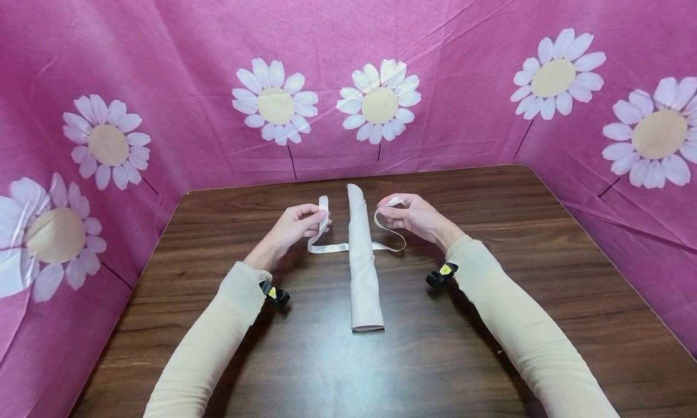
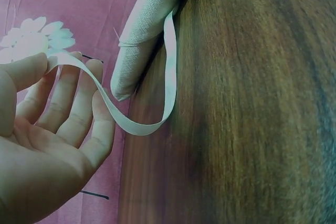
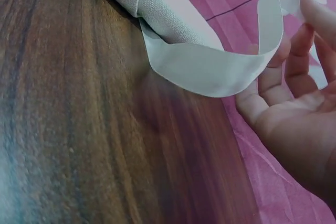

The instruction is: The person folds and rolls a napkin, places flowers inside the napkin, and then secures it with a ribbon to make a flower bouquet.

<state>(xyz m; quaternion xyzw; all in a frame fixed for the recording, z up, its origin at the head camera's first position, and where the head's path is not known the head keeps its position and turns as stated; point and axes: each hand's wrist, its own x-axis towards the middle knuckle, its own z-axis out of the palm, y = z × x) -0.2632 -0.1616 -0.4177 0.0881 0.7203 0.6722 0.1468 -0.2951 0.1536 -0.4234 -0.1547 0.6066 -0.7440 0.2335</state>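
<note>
A rolled cream cloth (image 1: 363,267) lies lengthwise on the table, pointing away from me. Beneath it runs a white ribbon (image 1: 333,248), which comes out on both sides. My left hand (image 1: 296,227) pinches one end of the ribbon between thumb and fingers, to the left of the roll. On the other side my right hand (image 1: 418,217) pinches the opposite end. In the left wrist view the ribbon (image 2: 137,127) hangs in a loop from the fingers to the roll. The right wrist view shows the ribbon (image 3: 215,72) curving up from under the cloth roll (image 3: 163,11).
The brown wooden table (image 1: 305,369) ends at a back edge against a pink curtain (image 1: 327,31) printed with white daisies. This curtain also closes in the left and right sides. A dark strap device (image 1: 274,294) sits on the left wrist, another (image 1: 441,275) on the right.
</note>
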